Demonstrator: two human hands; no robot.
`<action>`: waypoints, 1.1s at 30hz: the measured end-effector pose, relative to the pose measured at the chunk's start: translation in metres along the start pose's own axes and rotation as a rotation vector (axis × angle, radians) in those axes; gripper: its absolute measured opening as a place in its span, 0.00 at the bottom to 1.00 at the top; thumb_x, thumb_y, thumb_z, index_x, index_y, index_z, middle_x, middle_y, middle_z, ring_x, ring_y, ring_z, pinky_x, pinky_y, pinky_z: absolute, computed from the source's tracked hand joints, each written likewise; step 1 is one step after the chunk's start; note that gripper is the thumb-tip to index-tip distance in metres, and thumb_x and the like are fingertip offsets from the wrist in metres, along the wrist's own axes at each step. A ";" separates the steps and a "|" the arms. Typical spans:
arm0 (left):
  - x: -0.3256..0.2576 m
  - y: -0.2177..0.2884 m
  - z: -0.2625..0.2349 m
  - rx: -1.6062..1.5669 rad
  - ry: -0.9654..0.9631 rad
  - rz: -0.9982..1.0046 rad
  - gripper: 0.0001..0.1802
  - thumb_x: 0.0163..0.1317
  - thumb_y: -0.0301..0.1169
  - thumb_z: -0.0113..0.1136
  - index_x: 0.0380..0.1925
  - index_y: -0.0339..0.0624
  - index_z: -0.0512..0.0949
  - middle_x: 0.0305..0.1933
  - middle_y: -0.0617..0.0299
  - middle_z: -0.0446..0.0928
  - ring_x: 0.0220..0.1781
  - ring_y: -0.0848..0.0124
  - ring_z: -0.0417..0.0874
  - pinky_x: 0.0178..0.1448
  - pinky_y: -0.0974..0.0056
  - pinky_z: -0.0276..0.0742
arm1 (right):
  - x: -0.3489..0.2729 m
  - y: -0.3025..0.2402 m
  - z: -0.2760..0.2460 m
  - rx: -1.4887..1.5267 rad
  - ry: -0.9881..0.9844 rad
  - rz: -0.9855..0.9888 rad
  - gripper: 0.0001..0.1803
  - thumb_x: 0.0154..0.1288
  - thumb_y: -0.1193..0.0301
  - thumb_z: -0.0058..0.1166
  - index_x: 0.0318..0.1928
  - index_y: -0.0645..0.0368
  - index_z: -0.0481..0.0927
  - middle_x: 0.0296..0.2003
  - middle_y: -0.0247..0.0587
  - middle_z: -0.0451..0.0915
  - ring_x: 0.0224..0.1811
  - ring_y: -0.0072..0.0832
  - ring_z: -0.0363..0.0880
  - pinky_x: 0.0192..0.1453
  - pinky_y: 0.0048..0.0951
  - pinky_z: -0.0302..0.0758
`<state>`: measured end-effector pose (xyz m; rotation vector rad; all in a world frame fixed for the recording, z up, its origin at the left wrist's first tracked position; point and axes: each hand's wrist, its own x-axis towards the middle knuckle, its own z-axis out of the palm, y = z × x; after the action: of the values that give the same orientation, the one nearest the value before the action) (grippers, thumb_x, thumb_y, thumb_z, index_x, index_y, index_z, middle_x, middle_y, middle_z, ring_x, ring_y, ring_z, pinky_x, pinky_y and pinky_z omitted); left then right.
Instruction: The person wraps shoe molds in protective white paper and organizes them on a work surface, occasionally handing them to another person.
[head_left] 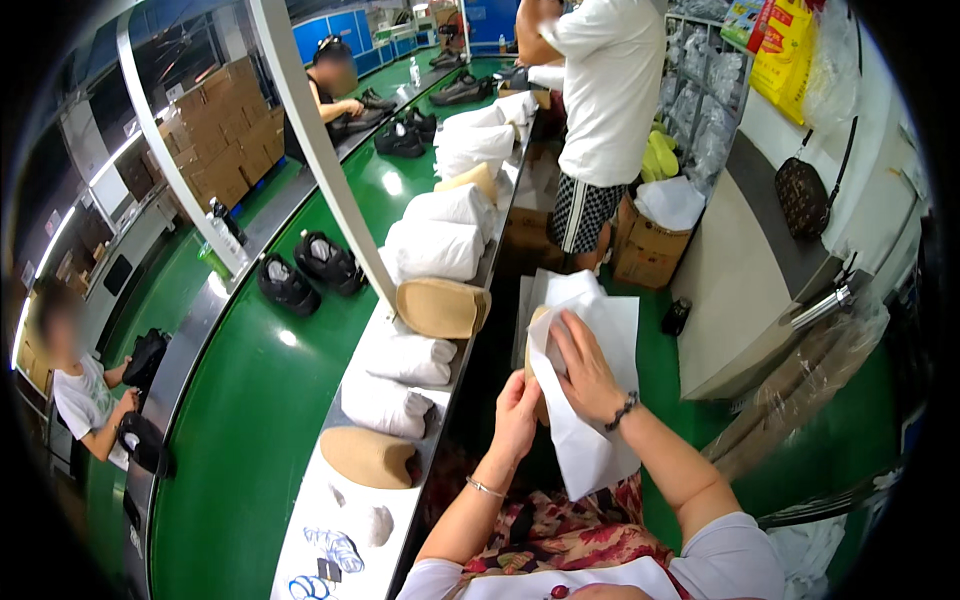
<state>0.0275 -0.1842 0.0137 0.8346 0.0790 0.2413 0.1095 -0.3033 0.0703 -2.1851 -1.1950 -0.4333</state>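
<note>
In front of my body I hold a tan, curved stack of what look like shoe insoles (543, 408), partly covered by a white paper sheet (590, 455). My left hand (515, 412) is closed on its left edge, thumb upward. My right hand (590, 375) lies over the paper with its fingers stretched out and slightly apart, pressing the sheet against the tan stack. The sheet hangs down below my right wrist. Most of the stack is hidden under paper and fingers. More white paper (570, 287) shows just beyond my hands.
Left of me, a narrow bench carries tan insole stacks (440, 307) (368, 457) and several white-wrapped bundles (385, 405). Beyond runs a green conveyor (235, 430) with black shoes (288, 284). A person in white (612, 110) stands ahead; cartons (648, 245) and a grey cabinet (730, 290) are right.
</note>
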 end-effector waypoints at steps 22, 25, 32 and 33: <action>-0.017 0.038 -0.023 -0.040 -0.010 -0.022 0.17 0.61 0.25 0.55 0.51 0.39 0.72 0.40 0.69 0.76 0.36 0.82 0.76 0.39 0.77 0.74 | 0.056 -0.019 0.011 0.290 -0.161 -0.017 0.52 0.46 0.62 0.67 0.64 0.69 0.48 0.56 0.59 0.60 0.57 0.52 0.64 0.60 0.38 0.65; -0.016 0.039 -0.033 0.141 -0.030 0.016 0.16 0.61 0.27 0.56 0.50 0.38 0.73 0.39 0.70 0.76 0.35 0.83 0.75 0.37 0.77 0.73 | 0.059 -0.015 0.015 0.298 -0.175 -0.066 0.54 0.43 0.61 0.69 0.64 0.70 0.48 0.55 0.59 0.61 0.59 0.52 0.62 0.61 0.38 0.64; -0.027 0.034 -0.029 0.103 -0.088 -0.037 0.16 0.61 0.29 0.57 0.49 0.39 0.74 0.37 0.73 0.75 0.34 0.85 0.74 0.36 0.77 0.72 | 0.047 -0.021 0.010 0.298 -0.301 0.081 0.61 0.40 0.59 0.71 0.67 0.63 0.41 0.57 0.57 0.57 0.60 0.49 0.62 0.62 0.37 0.65; -0.024 0.034 -0.029 0.074 -0.095 -0.051 0.16 0.61 0.29 0.56 0.49 0.39 0.74 0.37 0.73 0.75 0.34 0.85 0.74 0.36 0.77 0.72 | 0.049 -0.020 0.008 0.312 -0.315 0.107 0.60 0.39 0.60 0.71 0.67 0.62 0.42 0.57 0.57 0.58 0.60 0.49 0.62 0.62 0.38 0.64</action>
<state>-0.0069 -0.1475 0.0187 0.9153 0.0202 0.1515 0.1193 -0.2583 0.0981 -2.0763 -1.2064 0.1424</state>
